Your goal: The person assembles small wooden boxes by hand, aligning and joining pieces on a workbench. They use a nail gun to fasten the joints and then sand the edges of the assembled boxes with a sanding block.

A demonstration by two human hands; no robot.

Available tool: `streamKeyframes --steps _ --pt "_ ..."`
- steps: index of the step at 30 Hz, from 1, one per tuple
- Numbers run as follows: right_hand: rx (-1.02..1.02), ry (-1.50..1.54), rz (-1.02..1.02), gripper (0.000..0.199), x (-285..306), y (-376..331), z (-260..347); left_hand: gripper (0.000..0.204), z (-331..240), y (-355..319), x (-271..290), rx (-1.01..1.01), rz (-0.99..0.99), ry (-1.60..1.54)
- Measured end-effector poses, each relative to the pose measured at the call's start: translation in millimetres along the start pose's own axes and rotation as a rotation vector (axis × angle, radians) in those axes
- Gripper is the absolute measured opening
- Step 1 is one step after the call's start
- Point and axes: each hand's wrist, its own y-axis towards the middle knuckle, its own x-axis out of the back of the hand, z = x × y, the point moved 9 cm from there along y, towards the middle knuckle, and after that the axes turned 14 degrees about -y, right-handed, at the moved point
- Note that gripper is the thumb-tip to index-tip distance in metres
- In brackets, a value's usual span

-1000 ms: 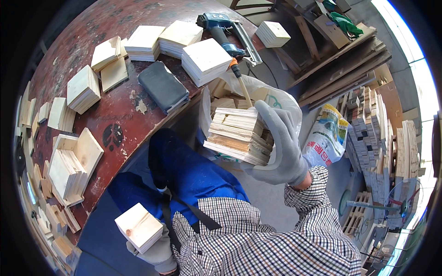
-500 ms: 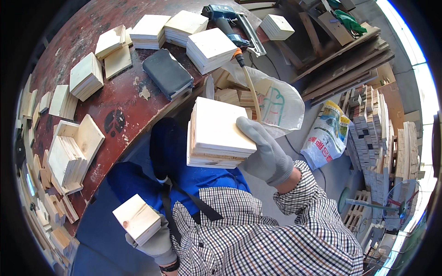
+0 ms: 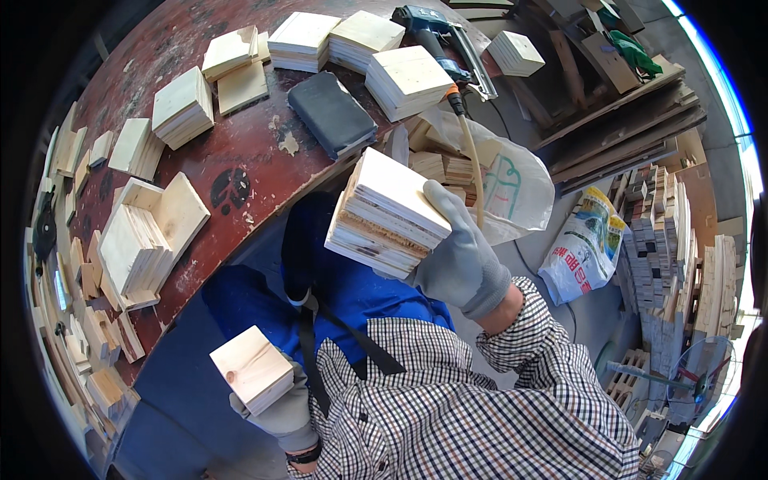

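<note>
My right hand (image 3: 464,260), in a grey glove, grips a stack of square plywood pieces (image 3: 388,212) from its right side. The stack is tilted, so its layered, partly rough edges face me. Lower down at the left, my left hand (image 3: 282,412), also gloved, holds a smaller stack of square wooden pieces (image 3: 250,368) with a knot on its top face. Both stacks are held in the air, apart from each other, in front of my blue trousers. The fingers under each stack are mostly hidden.
On the dark red table (image 3: 264,160) stand several plywood stacks (image 3: 408,80), a black box-like block (image 3: 332,114), an open wooden holder with pieces (image 3: 152,236) and a nail gun (image 3: 448,48) with a hose. A white sack of wood (image 3: 512,188) and a printed bag (image 3: 584,248) are at the right.
The right hand has tipped its stack, showing more of the edges. The left hand still holds its stack. The whole view has shifted, with the table lying further right in the picture.
</note>
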Motion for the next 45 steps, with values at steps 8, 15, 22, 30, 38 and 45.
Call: streamKeyframes --steps 8,15,22,30,38,45 --pt "-1.096 1.447 0.126 0.086 -46.1 -9.7 -19.7 0.075 0.9 -1.1 -4.4 -0.011 -0.069 -0.045" --pt "-0.900 0.925 0.021 0.091 -31.5 4.7 -26.9 0.072 3.2 -0.2 -10.1 -0.007 -0.066 -0.060" --pt "-0.704 0.566 0.005 0.095 -17.7 10.4 -15.3 0.072 4.3 -0.6 -10.8 -0.028 -0.071 -0.050" --pt "-0.426 0.252 -0.006 0.106 -8.8 16.5 5.5 0.072 0.9 -2.1 -4.6 -0.034 -0.105 -0.004" --pt "-0.259 0.093 -0.018 0.107 0.4 18.1 19.6 0.071 -1.3 -3.9 -0.1 -0.075 -0.157 -0.009" --pt "-0.102 -0.016 -0.086 0.109 9.2 21.4 36.7 0.065 -5.8 -5.8 6.7 -0.082 -0.122 -0.014"
